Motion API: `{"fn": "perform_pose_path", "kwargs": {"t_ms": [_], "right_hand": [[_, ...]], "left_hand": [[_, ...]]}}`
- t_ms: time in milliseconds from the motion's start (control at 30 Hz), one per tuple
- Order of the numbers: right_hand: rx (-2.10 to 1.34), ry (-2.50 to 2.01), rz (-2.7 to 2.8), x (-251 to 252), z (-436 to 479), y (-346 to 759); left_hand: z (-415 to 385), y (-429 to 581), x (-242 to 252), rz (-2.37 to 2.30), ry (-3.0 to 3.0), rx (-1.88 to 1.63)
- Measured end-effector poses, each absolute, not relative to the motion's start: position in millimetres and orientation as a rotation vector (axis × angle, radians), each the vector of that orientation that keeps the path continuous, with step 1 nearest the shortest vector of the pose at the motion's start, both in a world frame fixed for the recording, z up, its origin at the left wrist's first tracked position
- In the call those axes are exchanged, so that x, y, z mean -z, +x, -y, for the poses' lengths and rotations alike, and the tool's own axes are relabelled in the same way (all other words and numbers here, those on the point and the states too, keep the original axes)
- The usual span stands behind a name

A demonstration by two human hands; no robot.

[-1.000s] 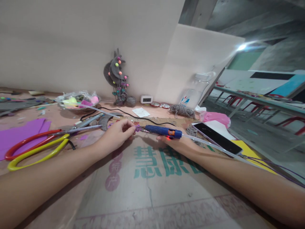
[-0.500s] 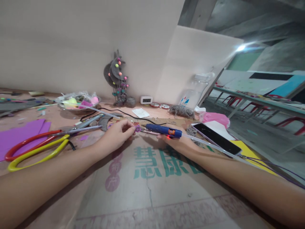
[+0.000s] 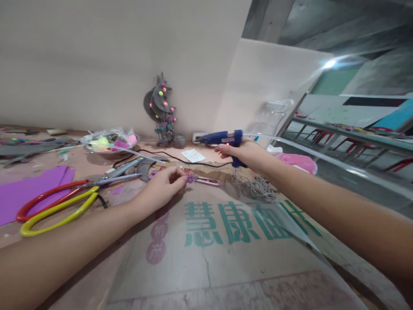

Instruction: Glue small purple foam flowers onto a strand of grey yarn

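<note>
Left fingers: my left fingers (image 3: 179, 185) pinch a small purple piece (image 3: 190, 178) between thumb and fingertips, low over the cardboard (image 3: 235, 267).
Purple piece: at the tips of my left hand, at the near end of a slim pink tool (image 3: 209, 181); I cannot tell whether the two touch.
Right fingers: my right fingers (image 3: 223, 149) are wrapped around the blue glue gun (image 3: 222, 137), its nozzle turned left, a red light glowing on it.
Glue gun: raised beyond the purple piece and apart from it, partly hiding a white timer (image 3: 195, 137); a long clear glue stick (image 3: 300, 147) runs out of its back over my right forearm.
Under my right wrist: a loose heap of grey yarn (image 3: 261, 188).
Left of me: scissors (image 3: 58, 220) with red and yellow handles, partly over purple sheets (image 3: 13, 200) on the counter (image 3: 85, 165).
Against the wall: a grey moon ornament (image 3: 158, 101) dotted with bright balls.
</note>
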State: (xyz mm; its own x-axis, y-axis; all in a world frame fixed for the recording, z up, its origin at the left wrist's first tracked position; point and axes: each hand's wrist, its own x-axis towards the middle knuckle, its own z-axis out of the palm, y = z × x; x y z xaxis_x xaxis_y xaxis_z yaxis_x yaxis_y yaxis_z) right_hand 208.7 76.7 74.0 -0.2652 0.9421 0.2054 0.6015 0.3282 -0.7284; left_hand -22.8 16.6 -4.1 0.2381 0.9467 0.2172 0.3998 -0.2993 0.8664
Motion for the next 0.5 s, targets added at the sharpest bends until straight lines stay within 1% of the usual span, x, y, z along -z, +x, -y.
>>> {"fn": "perform_pose_path", "kwargs": {"t_ms": [67,133,233,367,500], "right_hand": [[-0.531,-1.496,1.998,-71,-107,206],[-0.401,-1.546,2.025,-62,-134,204],[-0.377,-1.536,2.036,-41,-163,200],[-0.368,-1.578,2.092,-17,-180,200],[-0.313,-1.586,2.166,-20,-176,212]], "left_hand": [[-17,-23,4,-1.243,1.827,-1.011],[-17,-22,4,-1.258,1.82,-1.002],[-17,-23,5,-1.27,1.793,-0.983],[-17,-23,6,-1.261,1.789,-0.977],[-17,-23,4,-1.278,1.844,-0.971]]}}
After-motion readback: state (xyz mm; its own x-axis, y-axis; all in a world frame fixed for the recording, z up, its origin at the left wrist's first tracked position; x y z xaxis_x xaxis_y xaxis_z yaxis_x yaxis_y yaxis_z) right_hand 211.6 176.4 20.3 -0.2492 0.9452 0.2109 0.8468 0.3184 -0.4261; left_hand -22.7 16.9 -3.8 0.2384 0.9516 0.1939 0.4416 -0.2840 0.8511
